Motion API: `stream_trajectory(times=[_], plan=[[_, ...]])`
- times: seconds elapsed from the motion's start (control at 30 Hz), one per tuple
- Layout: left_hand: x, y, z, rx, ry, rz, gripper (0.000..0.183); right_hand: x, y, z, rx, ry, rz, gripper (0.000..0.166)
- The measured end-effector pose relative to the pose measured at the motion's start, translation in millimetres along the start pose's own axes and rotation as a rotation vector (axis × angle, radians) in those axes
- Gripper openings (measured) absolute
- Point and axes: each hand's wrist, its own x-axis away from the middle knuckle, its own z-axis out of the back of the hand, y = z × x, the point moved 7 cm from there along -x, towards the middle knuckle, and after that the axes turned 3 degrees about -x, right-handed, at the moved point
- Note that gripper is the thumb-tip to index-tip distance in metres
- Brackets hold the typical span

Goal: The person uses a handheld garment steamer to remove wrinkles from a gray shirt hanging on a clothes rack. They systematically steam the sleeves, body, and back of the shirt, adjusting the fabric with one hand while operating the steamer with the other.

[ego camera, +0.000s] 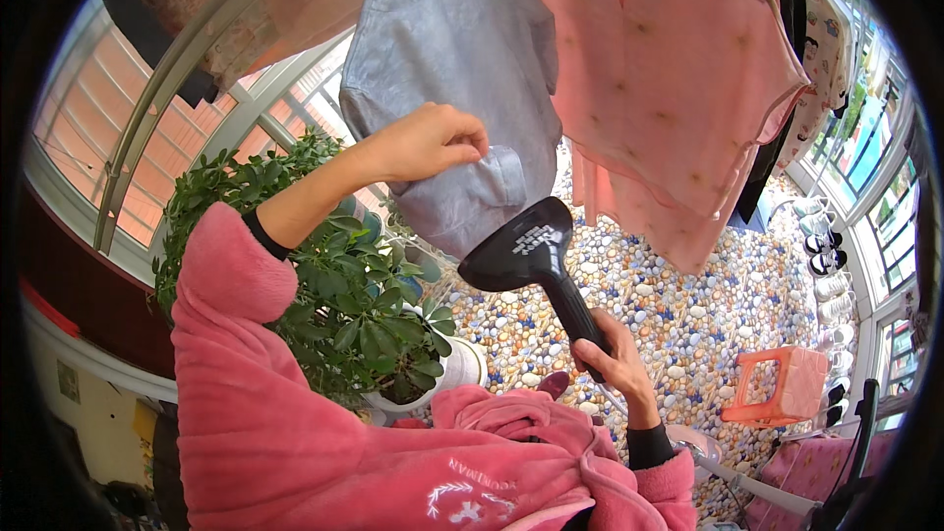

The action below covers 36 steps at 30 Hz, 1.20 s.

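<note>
A light grey-blue garment (pixel 450 51) hangs in front of me, with a pocket-like piece (pixel 504 173) near its lower edge. My left hand (pixel 435 140) pinches the cloth beside that piece between thumb and fingertips. In my right hand (pixel 616 358) is the ribbed handle of a black handheld garment steamer (pixel 520 247). The steamer's wide head is close to the garment's lower hem; whether they touch, I cannot tell. A pale hose runs down from the handle.
Pink garments (pixel 664 88) hang at the right. A leafy potted plant (pixel 361 310) stands below my left arm. On the pebble-patterned floor are an orange plastic stool (pixel 800 383) and a row of shoes (pixel 833 295) along the windows. A pale pole (pixel 767 490) lies low right.
</note>
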Motion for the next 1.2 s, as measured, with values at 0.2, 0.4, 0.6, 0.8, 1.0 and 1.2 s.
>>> stream_trajectory(times=[0.2,0.4,0.6,0.8,1.0,1.2], plan=[[-2.0,-1.7,9.8,0.068,0.0,0.14,0.019,-16.3,-27.2,-24.8,0.179,-0.101,0.067,0.047],[-4.0,-36.3,11.4,0.16,0.017,0.12,0.019,-46.7,-14.9,-23.7,0.002,-0.043,-0.029,0.036],[-2.8,-44.3,20.4,0.456,-0.004,0.419,0.036,-63.2,-28.2,-27.7,-0.035,-0.116,0.043,0.034],[-7.1,-38.4,30.0,0.298,0.042,0.426,0.047,-79.4,-30.5,-31.4,-0.063,-0.233,0.048,0.037],[-10.0,-40.4,34.9,0.183,0.104,0.309,0.026,-94.5,-42.6,-14.6,-0.01,-0.114,0.103,0.03],[-5.9,-45.2,35.0,0.199,0.055,0.303,0.011,-90.0,-51.9,-19.0,0.171,-0.219,0.116,0.034]])
